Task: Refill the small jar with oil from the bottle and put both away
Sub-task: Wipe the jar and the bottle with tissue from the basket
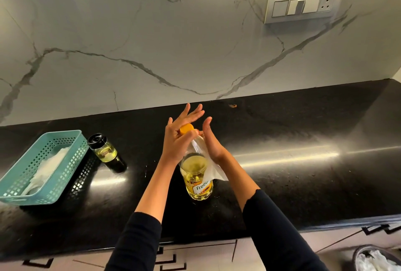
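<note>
Head view: the oil bottle (196, 181) stands upright on the black tabletop (303, 183), near the front edge and directly before the person, with its yellow cap (187, 128) on the neck. The left hand (176, 140) sits over the top. Its grip has the thumb curled round the cap against the base of the forefinger, while the other fingers fan out straight, clear of the bottle. This reads as a turning hold on the cap; whether it tightens or loosens cannot be told. The right hand (213, 142) lies flat against the bottle's clear shoulder, fingers straight, pressed together and pointing up, with a white paper towel (213, 173) trapped between palm and plastic. The towel probably serves to steady a slippery wall and to take up drips. The small jar (103, 150), with its black lid fitted and oil visible inside, stands upright well to the left of the bottle. It is just beside a teal basket (73, 157) that holds a white paper sheet (47, 166). Judged from this layout, pouring appears finished and capping the bottle is the step in hand; neither container has yet been put away. Risk: oily plastic may slip under the flat palm when the cap is turned, so the bottle must stay seated on the tabletop.
</note>
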